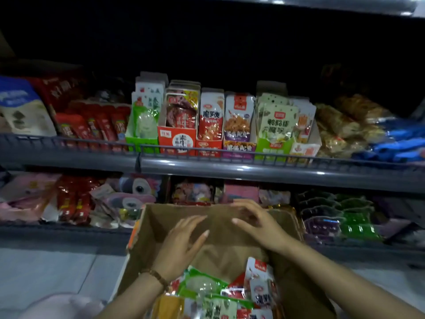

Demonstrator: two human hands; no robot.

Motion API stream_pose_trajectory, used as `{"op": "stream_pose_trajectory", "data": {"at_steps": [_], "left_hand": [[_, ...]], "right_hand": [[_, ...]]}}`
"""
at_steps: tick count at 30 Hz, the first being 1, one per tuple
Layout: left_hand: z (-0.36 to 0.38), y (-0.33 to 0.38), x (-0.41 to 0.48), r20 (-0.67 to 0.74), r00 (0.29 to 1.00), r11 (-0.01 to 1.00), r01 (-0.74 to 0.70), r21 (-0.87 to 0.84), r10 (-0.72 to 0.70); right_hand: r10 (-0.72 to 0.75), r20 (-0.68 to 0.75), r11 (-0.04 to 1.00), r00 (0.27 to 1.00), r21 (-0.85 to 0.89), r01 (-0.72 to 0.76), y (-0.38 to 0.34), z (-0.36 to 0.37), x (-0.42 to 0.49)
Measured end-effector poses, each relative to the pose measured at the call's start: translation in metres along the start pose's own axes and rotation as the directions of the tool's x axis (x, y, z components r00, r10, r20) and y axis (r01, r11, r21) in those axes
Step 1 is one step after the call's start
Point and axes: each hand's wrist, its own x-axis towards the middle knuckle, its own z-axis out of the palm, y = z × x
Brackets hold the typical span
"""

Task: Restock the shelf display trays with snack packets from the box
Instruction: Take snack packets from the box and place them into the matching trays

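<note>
A brown cardboard box (161,224) stands open in front of me below the shelves. Snack packets (207,288) in green, white and red lie heaped at its near end; the far half shows bare cardboard. My left hand (184,245) hovers over the box's middle with fingers spread and holds nothing. My right hand (257,224) reaches toward the box's far wall, fingers loosely bent and empty. On the upper shelf stand several display trays: a green one (141,141), a red one (177,140), a purple one (238,147) and a light green one (272,146), all holding upright packets.
A grey wire rail (230,157) fronts the upper shelf. Red packets (92,125) and a blue bag (18,104) sit at its left, loose brownish snacks (340,127) at its right. The lower shelf (69,229) holds mixed packets behind the box. Pale floor (46,268) lies at lower left.
</note>
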Motion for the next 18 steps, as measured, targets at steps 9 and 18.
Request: {"op": "stream_pose_trajectory", "data": {"at_steps": [9, 18], "left_hand": [[0.068, -0.037, -0.039, 0.614, 0.728, 0.944, 0.314, 0.096, -0.305], [0.082, -0.040, -0.051, 0.715, 0.622, 0.932, 0.342, 0.118, -0.319]], "right_hand": [[0.492, 0.511, 0.864, 0.705, -0.185, -0.469, 0.084, 0.080, -0.054], [0.549, 0.459, 0.830, 0.699, -0.198, -0.521, 0.094, 0.106, -0.081]]}}
